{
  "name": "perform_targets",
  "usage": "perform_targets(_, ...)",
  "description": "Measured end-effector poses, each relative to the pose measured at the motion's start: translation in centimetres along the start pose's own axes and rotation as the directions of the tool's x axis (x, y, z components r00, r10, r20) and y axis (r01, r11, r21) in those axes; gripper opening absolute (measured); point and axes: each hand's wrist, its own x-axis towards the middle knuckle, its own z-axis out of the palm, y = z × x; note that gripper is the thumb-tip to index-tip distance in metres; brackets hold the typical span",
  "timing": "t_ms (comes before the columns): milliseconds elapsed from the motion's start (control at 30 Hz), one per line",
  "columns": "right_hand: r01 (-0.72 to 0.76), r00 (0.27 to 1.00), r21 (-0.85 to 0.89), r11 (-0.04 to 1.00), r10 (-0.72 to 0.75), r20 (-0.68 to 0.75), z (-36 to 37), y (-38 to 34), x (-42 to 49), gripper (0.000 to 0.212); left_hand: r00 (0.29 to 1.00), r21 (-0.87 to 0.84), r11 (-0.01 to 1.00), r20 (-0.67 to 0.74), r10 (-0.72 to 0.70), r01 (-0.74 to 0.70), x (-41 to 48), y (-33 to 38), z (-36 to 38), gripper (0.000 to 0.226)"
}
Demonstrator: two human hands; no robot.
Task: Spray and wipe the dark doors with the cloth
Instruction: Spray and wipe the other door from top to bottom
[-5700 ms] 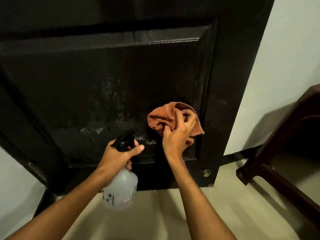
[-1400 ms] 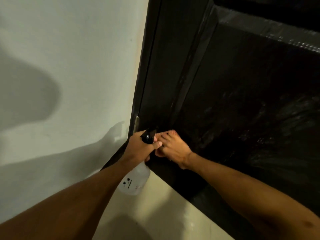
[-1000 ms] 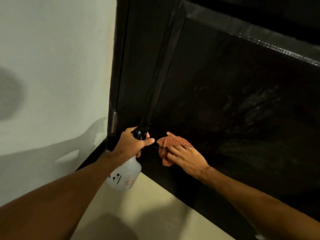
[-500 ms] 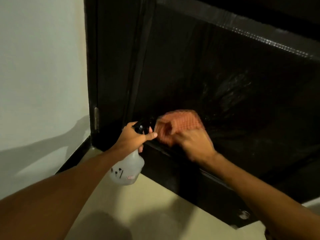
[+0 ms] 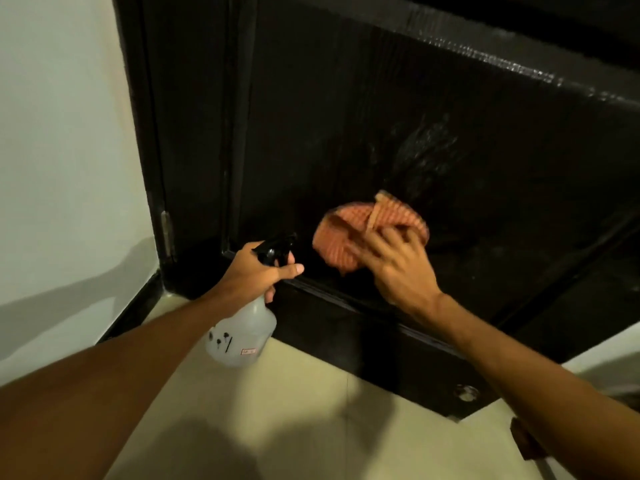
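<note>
Two hands busy here. The left hand (image 5: 254, 273) is curled round the neck of the bottle (image 5: 242, 336), a translucent one hanging body-down with its black nozzle aimed at the door (image 5: 346, 116); can't tell how full it is. The right hand (image 5: 403, 271) presses the orange cloth (image 5: 349, 233) flat on the lower panel, fingers spread and blurry. Wet streaks just above.

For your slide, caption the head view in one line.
Right hand wipes the dark door with a cloth; left hand holds a spray bottle.
</note>
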Motion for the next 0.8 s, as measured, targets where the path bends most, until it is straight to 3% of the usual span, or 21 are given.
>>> perform_targets(33, -0.088, 0.996, 0.011, 0.996, 0.089, -0.012, -0.4, -0.1, 0.4, 0.069, 1.000, -0.002, 1.000, 0.007, -0.007, 0.007, -0.1, -0.5, 0.3, 0.020)
perform_targets(100, -0.093, 0.996, 0.017, 0.996, 0.092, 0.015, 0.3, -2.8, 0.2, 0.074, 1.000, -0.018, 0.999, 0.008, -0.030, 0.031, -0.5, -1.4, 0.6, 0.021)
perform_targets(167, 0.095, 0.988, 0.054, 0.994, -0.101, 0.116, 3.4, -7.2, -1.9, 0.063, 0.999, -0.023, 0.998, 0.003, -0.050, 0.050, -0.8, -1.8, 1.0, 0.022)
perform_targets(233, 0.277, 0.915, 0.096, 0.956, -0.293, 0.278, 5.8, -9.4, -4.2, 0.052, 0.999, -0.018, 0.998, 0.011, -0.052, 0.052, -0.8, -1.6, 1.4, 0.022)
perform_targets(300, 0.309, 0.886, 0.100, 0.946, -0.325, 0.330, 5.1, -8.8, -5.2, 0.048, 0.998, -0.006, 0.999, 0.028, -0.049, 0.049, -0.5, -1.2, 1.6, 0.021)
perform_targets(367, 0.198, 0.953, 0.103, 0.975, -0.216, 0.213, 3.3, -6.6, -4.9, 0.051, 0.998, 0.024, 0.999, 0.050, -0.037, 0.036, -0.2, -0.9, 1.5, 0.018)
perform_targets(433, 0.006, 0.999, 0.093, 0.996, -0.009, 0.032, 1.8, -3.6, -4.0, 0.060, 0.998, 0.038, 0.999, 0.053, -0.027, 0.025, 0.0, -0.8, 1.3, 0.017)
perform_targets(533, -0.283, 0.957, 0.120, 0.951, 0.289, -0.036, 1.6, -1.4, -3.6, 0.054, 0.997, 0.014, 1.000, 0.069, -0.022, 0.021, 0.1, -0.8, 1.8, 0.017)
perform_targets(567, -0.306, 0.948, 0.116, 0.945, 0.313, -0.049, 1.8, -1.8, -4.0, 0.056, 0.997, 0.005, 1.000, 0.079, -0.024, 0.023, 0.1, -0.7, 2.2, 0.018)
perform_targets(700, 0.025, 0.999, 0.099, 0.995, -0.022, -0.028, 3.2, -4.3, -6.2, 0.065, 0.994, -0.030, 0.999, 0.111, -0.024, 0.027, 0.0, 0.5, 4.0, 0.021)
perform_targets(800, 0.131, 0.987, 0.001, 0.991, -0.131, -0.093, 3.2, -1.4, -6.3, 0.060, 0.992, -0.029, 1.000, 0.124, -0.001, 0.004, 0.4, 1.9, 4.7, 0.021)
